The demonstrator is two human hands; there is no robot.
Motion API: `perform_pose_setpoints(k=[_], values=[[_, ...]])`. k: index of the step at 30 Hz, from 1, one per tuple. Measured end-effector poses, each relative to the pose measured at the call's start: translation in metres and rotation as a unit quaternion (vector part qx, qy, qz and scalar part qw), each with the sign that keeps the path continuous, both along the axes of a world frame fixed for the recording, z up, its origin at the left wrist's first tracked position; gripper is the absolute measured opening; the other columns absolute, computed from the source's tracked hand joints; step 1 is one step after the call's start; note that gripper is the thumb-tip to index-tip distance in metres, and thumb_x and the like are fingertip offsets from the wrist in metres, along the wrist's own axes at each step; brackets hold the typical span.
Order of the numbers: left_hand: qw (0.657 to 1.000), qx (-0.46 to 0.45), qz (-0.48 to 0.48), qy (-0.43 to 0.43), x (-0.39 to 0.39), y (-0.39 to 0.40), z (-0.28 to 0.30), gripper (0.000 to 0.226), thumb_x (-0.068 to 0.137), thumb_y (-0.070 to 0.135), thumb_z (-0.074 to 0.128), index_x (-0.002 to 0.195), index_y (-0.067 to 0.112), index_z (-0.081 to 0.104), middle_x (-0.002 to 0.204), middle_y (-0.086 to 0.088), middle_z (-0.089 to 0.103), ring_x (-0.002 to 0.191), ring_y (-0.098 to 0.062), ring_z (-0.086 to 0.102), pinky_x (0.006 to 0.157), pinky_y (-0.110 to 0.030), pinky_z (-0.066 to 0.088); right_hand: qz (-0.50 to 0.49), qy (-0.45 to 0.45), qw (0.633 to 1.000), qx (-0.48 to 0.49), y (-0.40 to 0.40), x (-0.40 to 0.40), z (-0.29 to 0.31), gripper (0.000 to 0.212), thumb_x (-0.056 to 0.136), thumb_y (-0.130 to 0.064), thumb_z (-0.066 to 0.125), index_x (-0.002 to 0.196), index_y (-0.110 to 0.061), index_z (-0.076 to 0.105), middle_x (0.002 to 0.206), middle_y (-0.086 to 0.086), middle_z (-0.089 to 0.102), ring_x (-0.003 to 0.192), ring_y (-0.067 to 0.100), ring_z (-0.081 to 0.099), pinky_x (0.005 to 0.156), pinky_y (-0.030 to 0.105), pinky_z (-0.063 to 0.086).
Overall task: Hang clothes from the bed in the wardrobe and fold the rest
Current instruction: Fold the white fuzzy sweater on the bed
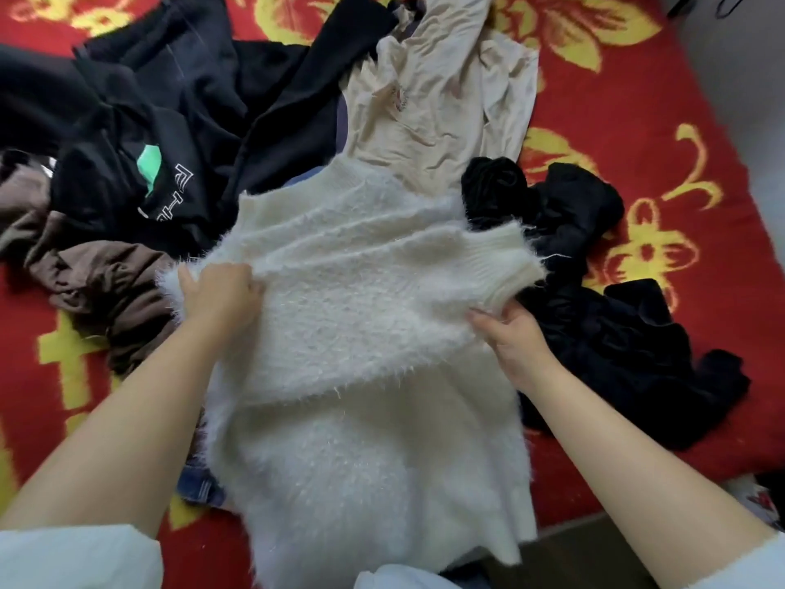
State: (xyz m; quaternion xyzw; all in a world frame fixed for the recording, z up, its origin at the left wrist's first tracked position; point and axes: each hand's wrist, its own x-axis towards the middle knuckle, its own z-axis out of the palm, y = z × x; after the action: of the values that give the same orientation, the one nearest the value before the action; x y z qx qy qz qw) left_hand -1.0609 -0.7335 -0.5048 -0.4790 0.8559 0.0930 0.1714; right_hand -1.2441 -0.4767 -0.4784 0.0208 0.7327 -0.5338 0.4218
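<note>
white fluffy sweater (365,376): lying spread down the frame's centre, one ribbed-cuff sleeve folded across toward the right | beige garment (446,99): lying crumpled at upper centre | black clothes (170,112): heaping at upper left | brown garment (106,291): bunching at left | black garments (616,325): lying crumpled at right

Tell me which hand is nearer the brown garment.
Left. The left hand grips the white sweater beside the brown garment; the right hand is across the sweater.

L hand (221,291): fingers curled, gripping | R hand (512,333): fingers curled, pinching | both arms extended
</note>
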Motion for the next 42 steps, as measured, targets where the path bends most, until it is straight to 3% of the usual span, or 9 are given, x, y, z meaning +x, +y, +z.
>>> perform_pose_setpoints(k=[4,9,13,18,23,28,33,38,42], values=[[0.993,-0.109,0.020,0.043,0.007,-0.002,0.008,0.023,0.090,0.013,0.048,0.080,-0.006,0.057,0.082,-0.029,0.059,0.083,-0.041,0.052,0.071,-0.041,0.030,-0.023,-0.056,0.997,-0.048,-0.025,-0.029,-0.001,0.018,0.093,-0.003,0.048,0.098,-0.019,0.055,0.099,-0.001,0.061,0.094,0.015,0.057,0.081,0.026,0.045],[0.984,-0.109,0.136,0.032,0.012,0.001,0.000,0.031,0.092,0.012,0.046,0.120,0.000,0.050,0.121,-0.025,0.048,0.122,-0.037,0.036,0.109,-0.054,0.011,0.120,0.055,0.965,0.228,-0.039,-0.036,-0.046,0.049,0.097,-0.029,0.040,0.142,-0.011,0.029,0.141,0.010,0.040,0.121,0.027,0.046,0.096,0.037,0.040],[0.989,-0.046,0.101,0.094,0.005,0.041,-0.002,0.058,0.097,0.026,0.038,0.147,0.009,0.015,0.155,-0.013,0.005,0.143,-0.027,-0.006,0.112,-0.046,-0.012,0.234,0.162,0.932,0.223,-0.025,-0.021,-0.046,0.045,0.096,-0.020,0.042,0.139,-0.007,0.034,0.138,0.011,0.043,0.124,0.023,0.042,0.093,0.027,0.032],[0.995,0.082,0.004,0.057,0.033,0.123,-0.024,0.067,0.095,0.049,0.030,0.149,0.015,0.006,0.156,-0.012,-0.007,0.143,-0.026,-0.012,0.111,-0.043,-0.012,0.331,0.278,0.851,0.299,0.045,0.013,-0.055,0.049,0.092,-0.015,0.050,0.138,-0.007,0.034,0.150,0.009,0.023,0.137,0.025,0.019,0.109,0.035,0.021],[0.975,0.089,0.132,0.157,0.072,0.183,-0.038,0.085,0.079,0.058,0.018,0.145,0.004,0.014,0.153,-0.021,0.007,0.140,-0.026,-0.002,0.111,-0.046,-0.005,0.305,0.111,0.878,0.352,0.115,0.034,-0.070,0.084,0.084,-0.019,0.066,0.147,-0.010,0.011,0.151,0.013,0.018,0.137,0.030,0.023,0.109,0.039,0.025],[0.917,0.158,0.338,0.139,0.122,0.246,-0.036,0.106,0.070,0.079,0.009,0.148,0.008,0.000,0.155,-0.014,-0.005,0.143,-0.028,-0.004,0.114,-0.043,0.002,0.302,0.070,0.881,0.357,0.147,0.051,-0.075,0.063,0.076,-0.014,0.070,0.131,-0.005,0.041,0.132,0.015,0.043,0.118,0.031,0.044,0.093,0.038,0.039],[0.775,0.201,0.581,0.142,0.148,0.290,-0.039,0.082,0.092,0.045,0.047,0.148,0.008,0.001,0.156,-0.013,0.002,0.142,-0.031,0.006,0.114,-0.045,0.012,0.309,0.050,0.872,0.377,0.160,0.069,-0.087,0.054,0.071,-0.030,0.065,0.118,-0.009,0.050,0.111,0.011,0.057,0.103,0.031,0.055,0.080,0.036,0.045],[0.649,0.251,0.682,0.227,0.195,0.307,-0.066,0.073,0.085,0.030,0.064,0.144,0.010,0.026,0.145,-0.012,0.035,0.129,-0.032,0.038,0.106,-0.044,0.034,0.280,-0.013,0.874,0.397,0.171,0.077,-0.084,0.022,0.086,-0.014,0.058,0.103,0.000,0.059,0.104,0.015,0.059,0.090,0.026,0.051,0.086,0.041,0.045],[0.646,0.338,0.647,0.224,0.219,0.324,-0.074,0.052,0.082,0.003,0.065,0.130,0.001,0.045,0.123,-0.009,0.054,0.114,-0.027,0.050,0.099,-0.038,0.039,0.220,0.045,0.878,0.423,0.195,0.085,-0.072,0.007,0.088,-0.011,0.051,0.084,-0.005,0.053,0.101,0.019,0.056,0.082,0.024,0.047,0.069,0.034,0.038]])
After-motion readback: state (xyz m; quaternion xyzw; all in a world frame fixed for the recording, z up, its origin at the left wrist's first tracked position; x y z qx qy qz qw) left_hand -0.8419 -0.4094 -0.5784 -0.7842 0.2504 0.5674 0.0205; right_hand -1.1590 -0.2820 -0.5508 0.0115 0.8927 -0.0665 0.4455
